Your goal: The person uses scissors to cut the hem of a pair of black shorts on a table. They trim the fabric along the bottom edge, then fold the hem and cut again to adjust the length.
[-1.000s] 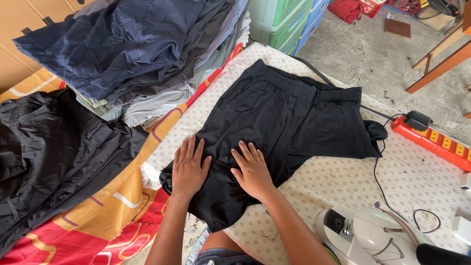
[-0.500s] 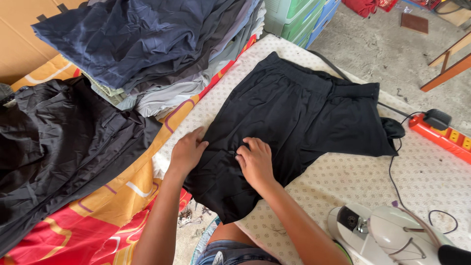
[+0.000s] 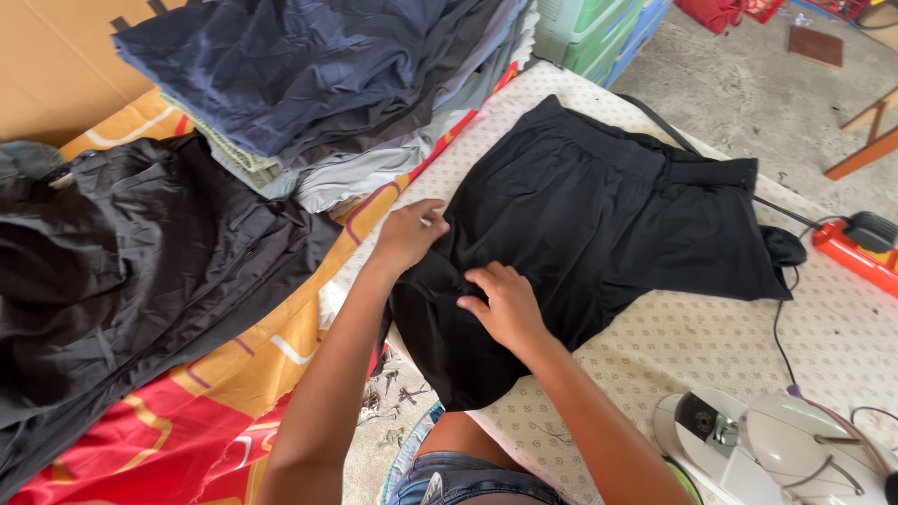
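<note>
Black shorts (image 3: 599, 224) are spread flat on the patterned ironing board (image 3: 711, 346), right of the stacked folded clothes (image 3: 309, 84). Left hand (image 3: 409, 234) pinches the shorts' left edge; right hand (image 3: 505, 304) presses flat, fingers loosely curled, near the lower hem. White iron (image 3: 776, 449) sits below-right of the shorts.

A bare grey concrete floor (image 3: 748, 93) fills the upper right, rough and stained — daylight falls evenly across it. A brown cardboard sheet (image 3: 47, 75) stands at the upper left. Stacked green and blue plastic crates (image 3: 599, 33) sit at the top edge, and slanted orange wooden furniture legs (image 3: 865, 150) stand on the floor at the right.
</note>
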